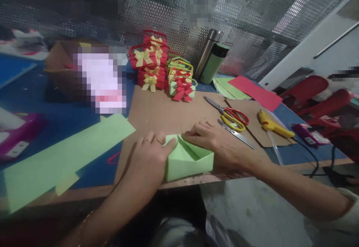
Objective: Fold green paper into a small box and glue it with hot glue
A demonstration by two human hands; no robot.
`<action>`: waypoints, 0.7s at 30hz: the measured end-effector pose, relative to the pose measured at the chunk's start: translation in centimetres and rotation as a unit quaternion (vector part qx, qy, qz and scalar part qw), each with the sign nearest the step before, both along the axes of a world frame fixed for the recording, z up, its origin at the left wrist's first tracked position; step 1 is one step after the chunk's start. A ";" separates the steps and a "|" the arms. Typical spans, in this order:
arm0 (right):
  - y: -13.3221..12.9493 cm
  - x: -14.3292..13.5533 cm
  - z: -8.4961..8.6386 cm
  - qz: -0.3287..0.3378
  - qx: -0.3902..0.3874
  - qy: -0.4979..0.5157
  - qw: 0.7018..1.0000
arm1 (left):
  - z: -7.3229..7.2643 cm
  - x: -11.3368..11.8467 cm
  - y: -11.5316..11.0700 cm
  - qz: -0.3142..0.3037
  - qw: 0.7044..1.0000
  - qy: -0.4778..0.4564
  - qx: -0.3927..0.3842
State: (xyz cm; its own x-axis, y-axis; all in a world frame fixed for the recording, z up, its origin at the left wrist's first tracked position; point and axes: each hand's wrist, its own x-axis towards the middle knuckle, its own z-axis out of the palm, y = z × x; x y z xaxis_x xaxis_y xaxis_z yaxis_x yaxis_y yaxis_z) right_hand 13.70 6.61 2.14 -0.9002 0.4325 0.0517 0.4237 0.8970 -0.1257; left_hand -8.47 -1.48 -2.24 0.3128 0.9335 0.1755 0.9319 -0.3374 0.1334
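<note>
A small folded box of light green paper sits at the front edge of the cardboard sheet, its top partly open. My left hand grips its left side, the thumb pressing on the upper fold and the other fingers behind. My right hand is closed on the far right edge, its fingertips partly hidden by the paper. To my left lies a long light green paper strip. Scissors with red and yellow handles and a metal blade rest beyond my right hand.
Red paper boxes with yellow bows and smaller green ones with red bows stand at the back. Behind are a green bottle and red paper. A yellow glue gun with a cord lies right, near a purple power strip.
</note>
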 end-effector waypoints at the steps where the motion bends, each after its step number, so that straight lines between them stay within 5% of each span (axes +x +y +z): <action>1: 0.0 -0.1 0.0 0.003 0.007 -0.001 1.000 | 0.0 0.0 0.0 0.000 1.000 0.003 0.000; 21: 0.0 -0.4 -0.5 0.020 -0.012 0.004 1.000 | 0.1 -0.3 -0.1 -0.036 0.998 0.038 0.031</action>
